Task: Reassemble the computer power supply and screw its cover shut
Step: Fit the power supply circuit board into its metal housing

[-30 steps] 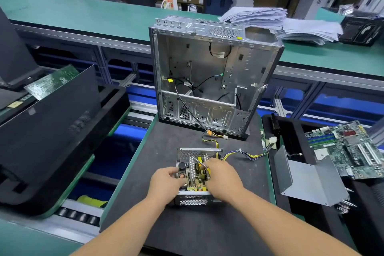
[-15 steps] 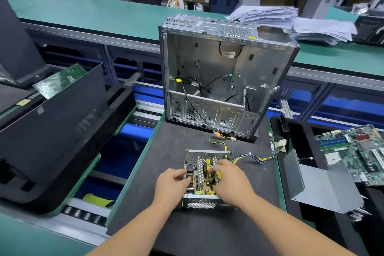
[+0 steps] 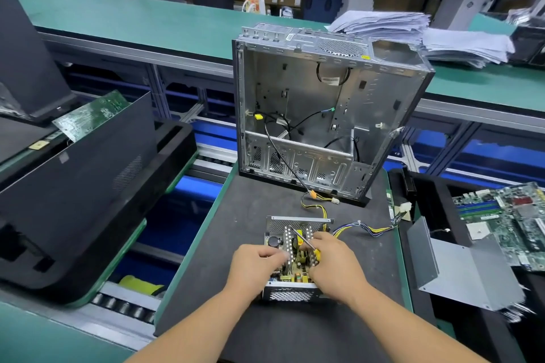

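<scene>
From the head camera we see the open power supply [image 3: 290,256] near the front edge of the dark mat [image 3: 236,230], its circuit board bare and its perforated walls facing us and away. Our left hand [image 3: 255,264] rests on its left side with fingers curled over the rim; they are blurred, so we cannot tell whether they grip anything. Our right hand [image 3: 333,262] is curled round a yellow-handled screwdriver [image 3: 303,240], whose shaft slants up and left over the board. Yellow and blue wire bundles [image 3: 365,228] run from the supply toward the mat's right edge. Behind it, at the mat's far edge, stands the empty computer case [image 3: 324,115], its open side toward us and a black cable trailing out onto the mat. The grey metal cover [image 3: 460,271] lies off the mat to the right, on a black tray, with a motherboard [image 3: 507,215] beyond it. A stack of papers [image 3: 413,32] sits on the green bench behind
</scene>
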